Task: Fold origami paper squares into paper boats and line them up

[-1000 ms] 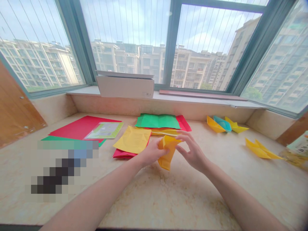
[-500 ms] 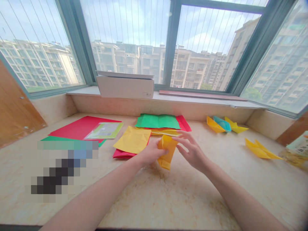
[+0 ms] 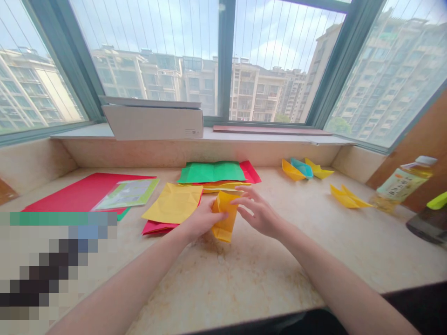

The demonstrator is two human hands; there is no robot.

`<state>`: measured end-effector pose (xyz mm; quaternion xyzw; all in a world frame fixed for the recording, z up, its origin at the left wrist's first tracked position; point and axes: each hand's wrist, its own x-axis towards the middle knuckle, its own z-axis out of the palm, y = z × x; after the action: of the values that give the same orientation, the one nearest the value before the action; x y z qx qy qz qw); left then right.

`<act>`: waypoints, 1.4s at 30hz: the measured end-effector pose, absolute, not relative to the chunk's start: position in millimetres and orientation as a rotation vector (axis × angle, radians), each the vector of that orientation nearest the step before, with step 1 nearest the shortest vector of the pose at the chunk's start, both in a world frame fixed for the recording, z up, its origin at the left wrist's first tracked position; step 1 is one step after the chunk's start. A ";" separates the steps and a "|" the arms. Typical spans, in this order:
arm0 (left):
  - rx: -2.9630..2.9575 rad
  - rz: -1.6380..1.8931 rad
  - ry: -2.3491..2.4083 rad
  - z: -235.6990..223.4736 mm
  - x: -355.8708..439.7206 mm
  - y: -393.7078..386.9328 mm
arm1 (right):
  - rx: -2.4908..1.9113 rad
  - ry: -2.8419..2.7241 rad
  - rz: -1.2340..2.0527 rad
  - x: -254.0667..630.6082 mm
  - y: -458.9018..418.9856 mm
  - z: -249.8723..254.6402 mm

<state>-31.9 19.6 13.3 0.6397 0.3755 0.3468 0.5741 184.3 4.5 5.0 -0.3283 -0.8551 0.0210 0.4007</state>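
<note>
Head view: a folded yellow paper [image 3: 224,215] is held upright between the hands, above a stone ledge [image 3: 244,265].

Left hand [image 3: 203,219]: the fingers are closed against the lower left side of the paper, and the paper is gripped there.

Right hand [image 3: 259,213]: the fingers [image 3: 244,194] are slightly spread and curved, just beside the paper's upper right edge; whether they touch it cannot be told.

Writing: the bottle [image 3: 401,185] at the right carries a printed label, but its characters cannot be read. A small mark on the white box [image 3: 153,123] on the window sill [image 3: 265,136] is too small to be read.

Paper: a green sheet [image 3: 211,172] is laid over red and yellow sheets beyond the hands. A yellow sheet [image 3: 172,203] lies on a pink sheet [image 3: 155,228] to the left, near a large red sheet [image 3: 77,193].

Boats: three small paper boats [image 3: 302,169] are set at the right, with a yellow paper boat [image 3: 347,197] nearer the bottle.
</note>
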 end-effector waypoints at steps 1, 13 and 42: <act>1.500 0.804 0.884 12.6 -32.3 19.9 | -0.843 -2.150 0.072 184.0 4.2 5.4; 1.591 0.638 0.914 13.4 -33.2 20.0 | -0.877 -2.132 0.175 181.7 1.4 12.3; 1.586 0.692 0.817 19.6 -31.7 19.7 | -0.955 -2.152 0.060 185.2 7.3 11.0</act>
<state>-31.7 19.7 19.6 0.6773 0.3489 0.2957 0.5762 185.2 7.3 11.0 -0.3746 -0.8439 0.0236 0.3832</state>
